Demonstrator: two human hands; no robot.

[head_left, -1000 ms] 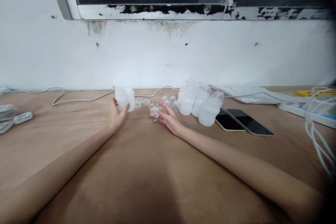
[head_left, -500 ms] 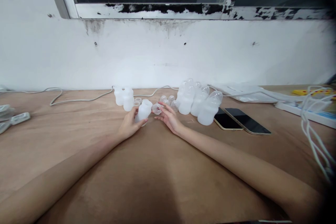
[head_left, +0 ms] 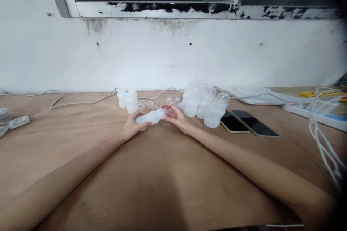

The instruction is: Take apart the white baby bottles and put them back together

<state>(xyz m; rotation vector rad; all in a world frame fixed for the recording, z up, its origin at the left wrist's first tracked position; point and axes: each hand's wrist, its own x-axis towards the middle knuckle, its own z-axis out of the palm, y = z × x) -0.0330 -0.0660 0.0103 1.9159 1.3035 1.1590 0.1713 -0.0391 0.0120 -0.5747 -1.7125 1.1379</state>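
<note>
My left hand (head_left: 133,125) is wrapped round a frosted white baby bottle (head_left: 149,117), tilted nearly flat with its mouth toward the right. At that mouth, my right hand (head_left: 177,118) has its thumb and fingers closed round a clear bottle nipple with collar (head_left: 163,112), partly hidden by the fingers. Behind the held bottle lie several translucent rings (head_left: 149,104). Two open white bottles (head_left: 132,101) stand at the back left. To the right of my right hand are several bottles with clear domed caps (head_left: 216,112), and loose clear domes (head_left: 168,101) lie just behind it.
Two phones (head_left: 255,123) lie right of the capped bottles. Farther right are a white power strip (head_left: 314,116), tangled white cables (head_left: 321,144) and a plastic bag (head_left: 252,95). White plugs or adapters (head_left: 18,122) lie at the far left. A thin cable (head_left: 81,104) runs along the wall.
The bottle in my left hand has tipped over toward the right. My right hand has brought the clear nipple piece against its mouth. Rings behind the bottle now show more.
</note>
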